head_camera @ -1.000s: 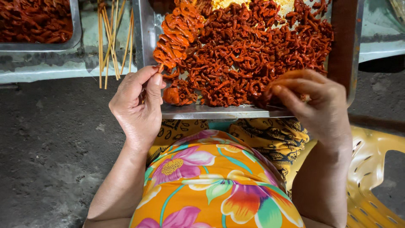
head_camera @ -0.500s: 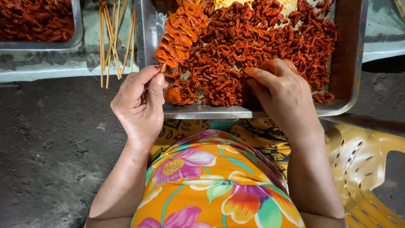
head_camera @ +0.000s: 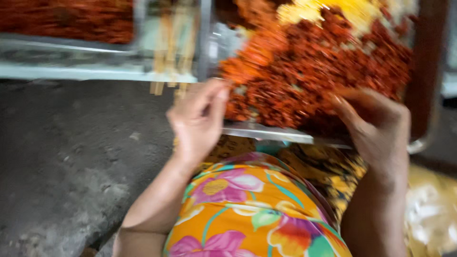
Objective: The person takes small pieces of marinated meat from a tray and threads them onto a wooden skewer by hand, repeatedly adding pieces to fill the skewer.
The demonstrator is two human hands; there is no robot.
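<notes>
Since a moment ago the right hand [head_camera: 373,126] has sunk fingers-down into the red marinated meat [head_camera: 314,71] heaped in the metal tray [head_camera: 266,133], its grip hidden, while the left hand [head_camera: 197,119] pinches a loaded skewer [head_camera: 247,62]; small, steady pulls suit best.

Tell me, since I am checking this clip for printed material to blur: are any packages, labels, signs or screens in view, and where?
None can be made out; the picture is blurred by motion.
Metal tray: top right, silvery, heaped with red-orange food pieces.
Wooden skewers: top centre, pale sticks, bare.
Left hand: at the tray's near edge.
Right hand: on the food.
</notes>
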